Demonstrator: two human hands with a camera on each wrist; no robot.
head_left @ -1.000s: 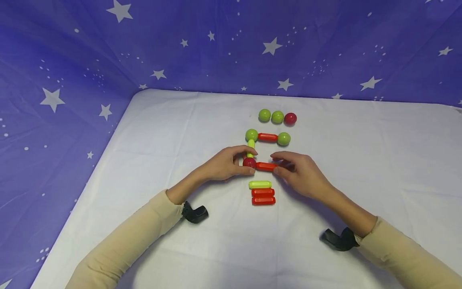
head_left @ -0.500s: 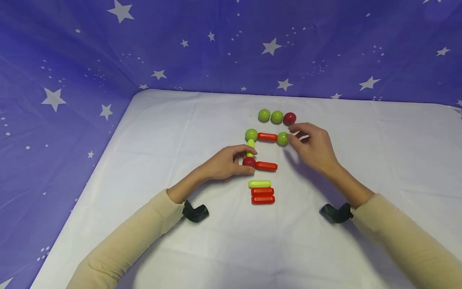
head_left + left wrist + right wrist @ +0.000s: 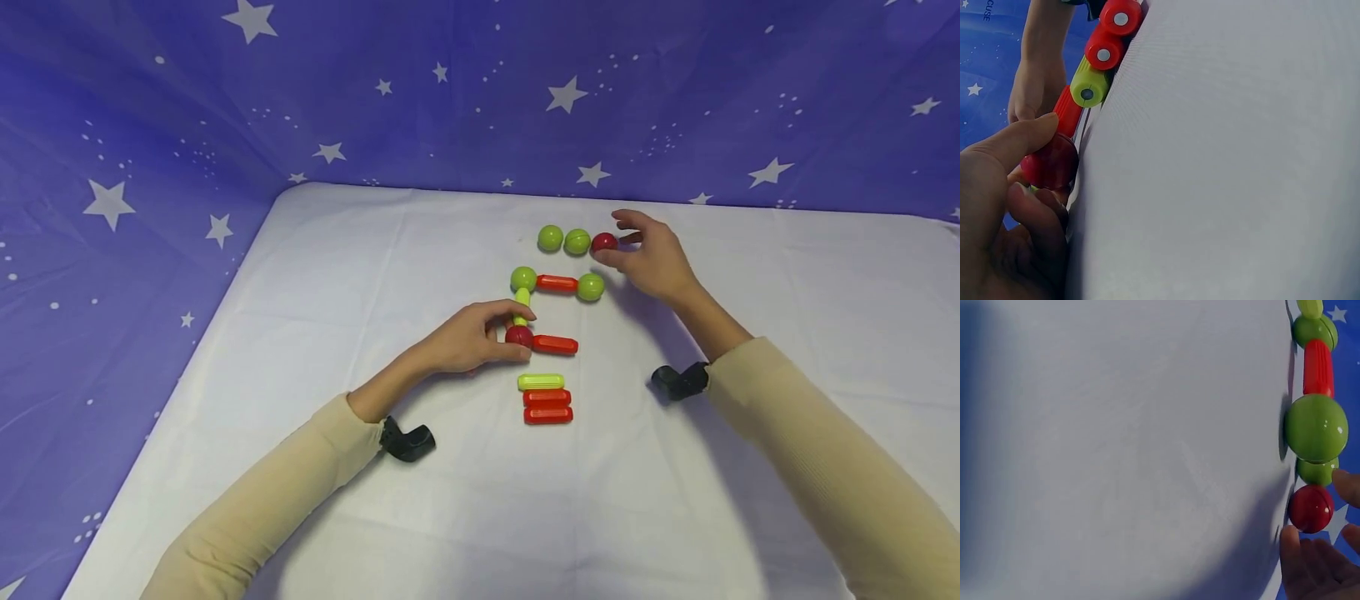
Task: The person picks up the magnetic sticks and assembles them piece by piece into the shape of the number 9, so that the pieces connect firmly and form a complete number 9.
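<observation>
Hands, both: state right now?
Left hand: closed, holding the near red ball.
Right hand: open at the far red ball, not gripping it; whether it touches can't be told.

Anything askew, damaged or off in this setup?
No damage or spill visible. Slight misalignment only: the loose yellow-green rod sits a little further left than the two loose red rods beside it, so their ends don't line up.

Balls [image 3: 577,242] and rods [image 3: 547,398] on white cloth [image 3: 450,517]
</observation>
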